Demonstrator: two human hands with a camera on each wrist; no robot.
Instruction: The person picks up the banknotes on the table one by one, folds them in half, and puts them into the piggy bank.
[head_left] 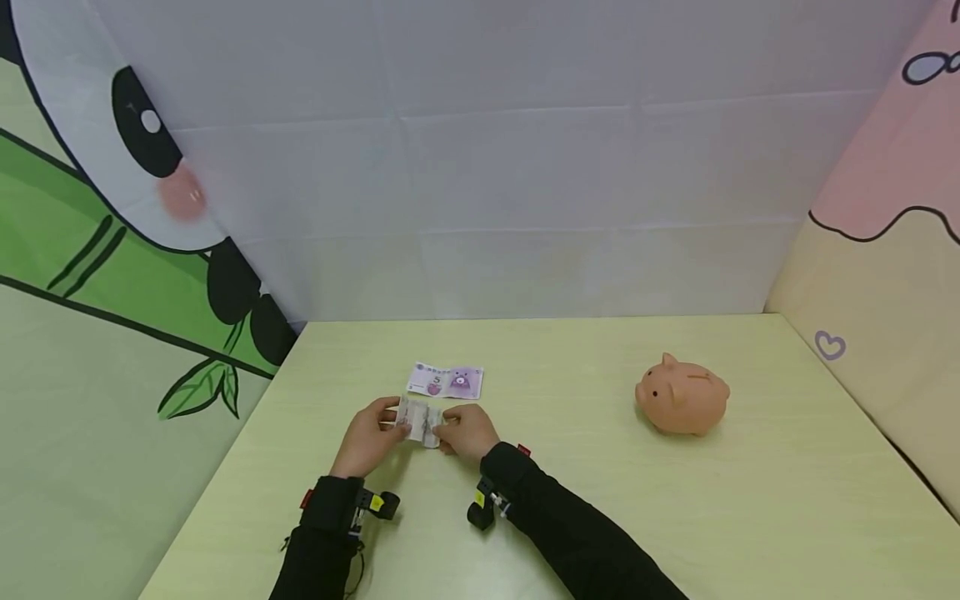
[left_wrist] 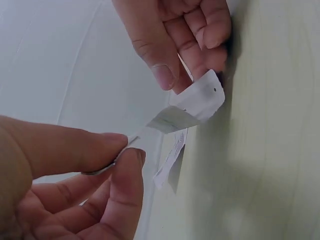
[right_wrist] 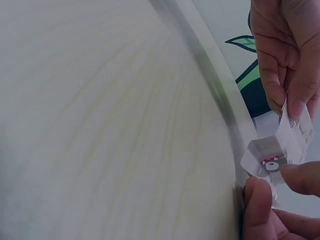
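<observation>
A creased grey-and-white play banknote (head_left: pixel 418 422) is held between both hands, a little above the table. My left hand (head_left: pixel 371 437) pinches its left end between thumb and fingers. At the other end my right hand (head_left: pixel 469 431) grips the note with thumb and fingertips. The left wrist view shows the paper (left_wrist: pixel 200 97) bent into a fold near the right hand's fingers. In the right wrist view a small printed picture shows on the folded part (right_wrist: pixel 270 155). Just beyond the hands, a purple play banknote (head_left: pixel 446 381) marked 5 lies on the table.
A pink piggy bank (head_left: pixel 682 395) with a slot on its back stands at the right of the pale wooden table (head_left: pixel 570 517). A white cloth backdrop (head_left: pixel 517 183) rises behind the far edge, with cartoon-printed panels at both sides.
</observation>
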